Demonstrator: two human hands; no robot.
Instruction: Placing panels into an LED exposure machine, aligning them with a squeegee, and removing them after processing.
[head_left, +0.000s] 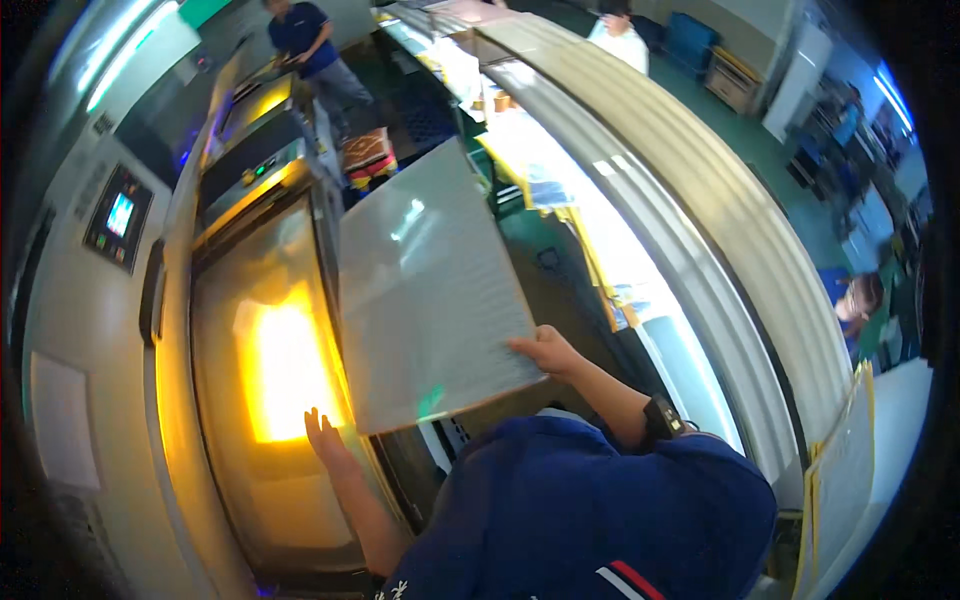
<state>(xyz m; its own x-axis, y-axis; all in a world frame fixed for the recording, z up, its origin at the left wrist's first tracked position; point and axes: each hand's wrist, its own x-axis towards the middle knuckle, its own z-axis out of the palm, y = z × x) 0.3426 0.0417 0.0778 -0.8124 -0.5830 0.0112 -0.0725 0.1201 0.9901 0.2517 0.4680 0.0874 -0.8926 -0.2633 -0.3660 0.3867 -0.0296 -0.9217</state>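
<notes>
A large rectangular grey, glossy sheet [430, 290] is held up in front of me, tilted over the machine's right edge. My right hand [550, 352] is closed on its near right edge, thumb on top. My left hand [328, 440] holds nothing; its fingers stretch upward beside the sheet's near left corner. Under and beyond that hand lies the flat, shiny bed [240, 380] of a machine, with a bright yellow glow on it. Whether the left fingers touch the bed or hover above it I cannot tell.
A control panel [120, 217] with a lit screen is on the machine's left side. To the right, a brightly lit table [600, 240] holds yellow-edged sheets under a long curved cover [680, 130]. A person [305, 40] stands at the far left; another [855, 300] is at the right.
</notes>
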